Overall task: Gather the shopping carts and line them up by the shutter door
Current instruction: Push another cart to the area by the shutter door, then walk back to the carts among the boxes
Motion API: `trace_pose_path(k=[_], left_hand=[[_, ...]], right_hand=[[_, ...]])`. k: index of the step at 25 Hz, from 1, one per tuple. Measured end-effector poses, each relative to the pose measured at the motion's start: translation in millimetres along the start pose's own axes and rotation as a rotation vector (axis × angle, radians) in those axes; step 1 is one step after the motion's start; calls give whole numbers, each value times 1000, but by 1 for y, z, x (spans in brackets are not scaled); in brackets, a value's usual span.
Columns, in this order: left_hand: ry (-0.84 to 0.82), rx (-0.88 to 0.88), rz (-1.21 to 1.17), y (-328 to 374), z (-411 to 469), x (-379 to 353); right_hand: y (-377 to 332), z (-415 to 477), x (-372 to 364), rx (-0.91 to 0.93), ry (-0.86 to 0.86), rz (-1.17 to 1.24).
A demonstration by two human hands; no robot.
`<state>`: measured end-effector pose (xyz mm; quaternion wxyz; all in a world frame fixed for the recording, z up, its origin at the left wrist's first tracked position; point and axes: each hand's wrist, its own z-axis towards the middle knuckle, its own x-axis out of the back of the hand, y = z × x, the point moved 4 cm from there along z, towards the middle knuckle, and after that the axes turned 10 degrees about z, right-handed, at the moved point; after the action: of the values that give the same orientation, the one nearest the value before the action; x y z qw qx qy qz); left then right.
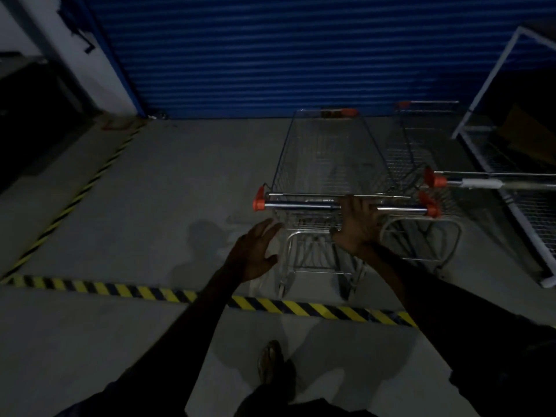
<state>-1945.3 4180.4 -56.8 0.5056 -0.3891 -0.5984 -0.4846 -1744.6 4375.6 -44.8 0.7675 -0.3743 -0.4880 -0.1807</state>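
A wire shopping cart (325,158) with orange handle caps stands in front of me, its nose close to the blue shutter door (285,55). My right hand (359,224) is shut on its chrome handle bar (301,204), right of the bar's middle. My left hand (255,251) hovers open below and left of the bar, touching nothing. A second cart (421,139) stands right beside the first, also facing the shutter; its handle (481,180) reaches to the right edge.
Yellow-black hazard tape (301,307) crosses the concrete floor under the cart's rear wheels, and another strip (75,197) runs along the left. A white-framed mesh cage (496,164) stands at the right. A dark unit (30,115) is at the left wall. My foot (269,362) is behind the tape.
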Motion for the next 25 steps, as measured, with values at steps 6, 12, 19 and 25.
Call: trace_pose_path(k=[6, 12, 19, 25], left_hand=[[-68, 207, -14, -33, -93, -3], [69, 385, -42, -70, -192, 21], [198, 516, 12, -105, -340, 39], [244, 668, 35, -127, -437, 45]], right_hand=[[-62, -37, -21, 95, 28, 72], [-166, -85, -65, 206, -167, 319], [-287, -175, -99, 302, -187, 466], [-371, -242, -108, 421, -211, 509]])
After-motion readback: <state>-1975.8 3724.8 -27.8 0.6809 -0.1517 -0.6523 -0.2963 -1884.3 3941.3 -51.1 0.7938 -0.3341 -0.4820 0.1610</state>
